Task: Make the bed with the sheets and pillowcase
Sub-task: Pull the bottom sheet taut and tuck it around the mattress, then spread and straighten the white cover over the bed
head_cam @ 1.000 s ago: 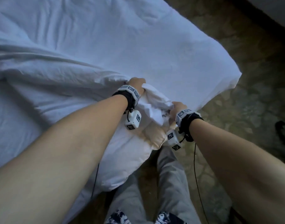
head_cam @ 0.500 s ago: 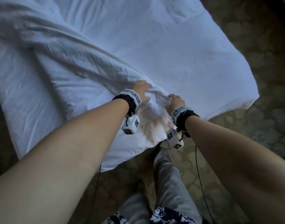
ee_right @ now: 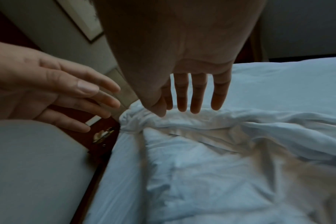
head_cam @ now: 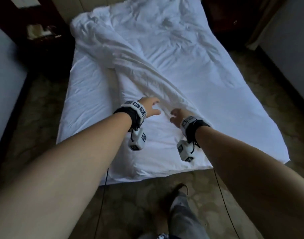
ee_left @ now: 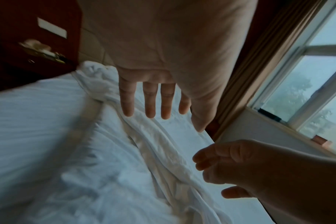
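Under both open hands (head_cam: 150,107), bunched sheet (head_cam: 144,69)

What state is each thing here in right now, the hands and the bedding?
left hand: open, fingers spread, holding nothing
right hand: open, fingers loose, holding nothing
white sheet: spread over the bed, wrinkled
bunched ridge: runs diagonally from the far left corner to the hands

Bunched sheet ridge (head_cam: 144,66) runs diagonally across bed (head_cam: 216,94); flat open stretches either side; nightstand (head_cam: 44,42) crowds left head corner.
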{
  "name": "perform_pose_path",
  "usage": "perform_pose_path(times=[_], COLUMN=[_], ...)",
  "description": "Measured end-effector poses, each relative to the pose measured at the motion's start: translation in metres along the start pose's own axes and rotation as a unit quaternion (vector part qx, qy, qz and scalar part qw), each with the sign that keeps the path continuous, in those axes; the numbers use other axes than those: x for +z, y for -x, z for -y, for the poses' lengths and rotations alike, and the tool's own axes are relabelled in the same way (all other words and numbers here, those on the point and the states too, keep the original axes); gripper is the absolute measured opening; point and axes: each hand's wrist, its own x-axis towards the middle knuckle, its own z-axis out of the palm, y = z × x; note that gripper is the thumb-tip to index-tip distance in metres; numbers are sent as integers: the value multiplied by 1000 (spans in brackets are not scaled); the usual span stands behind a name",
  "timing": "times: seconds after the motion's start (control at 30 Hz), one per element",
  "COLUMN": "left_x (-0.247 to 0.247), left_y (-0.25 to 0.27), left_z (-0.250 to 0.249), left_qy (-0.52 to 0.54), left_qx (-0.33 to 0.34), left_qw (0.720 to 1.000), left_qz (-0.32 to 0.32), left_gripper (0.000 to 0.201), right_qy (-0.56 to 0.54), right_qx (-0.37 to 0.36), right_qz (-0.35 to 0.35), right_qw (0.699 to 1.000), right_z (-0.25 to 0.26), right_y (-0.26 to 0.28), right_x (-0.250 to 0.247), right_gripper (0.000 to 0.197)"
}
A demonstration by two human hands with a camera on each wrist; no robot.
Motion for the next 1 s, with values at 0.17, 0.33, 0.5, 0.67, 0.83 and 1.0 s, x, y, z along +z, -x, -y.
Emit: perform_pose_path(times=[0.17, 0.33, 0.5, 0.67, 0.83, 1.0], left_x=[-78, -157, -226, -290, -355, -420], left_y=[106, 199, 257, 288, 304, 319], left_z=[67, 127, 197, 273, 355, 434], left_qy=[8, -18, -3, 3, -7, -22], left_qx=[-33, -47, -76, -104, -132, -159], left_qw=[995, 985, 970, 955, 949, 942], left_qz=[-89, -167, -232, -279, -288, -294], left_gripper=[59, 57, 60, 58, 57, 59], right_qy=[42, 112, 133, 179, 209, 212], right_qx=[-89, -180, -246, -281, -310, -326], right_qz=[-32, -70, -78, -86, -86, -85], right_qw=[995, 975, 957, 939, 923, 917], right_z=[137, 273, 386, 489, 596, 694], right_y=[47, 87, 104, 88, 59, 34], right_x=[-5, -11, -13, -7, -5, 2], right_gripper=[39, 38, 37, 35, 36, 41])
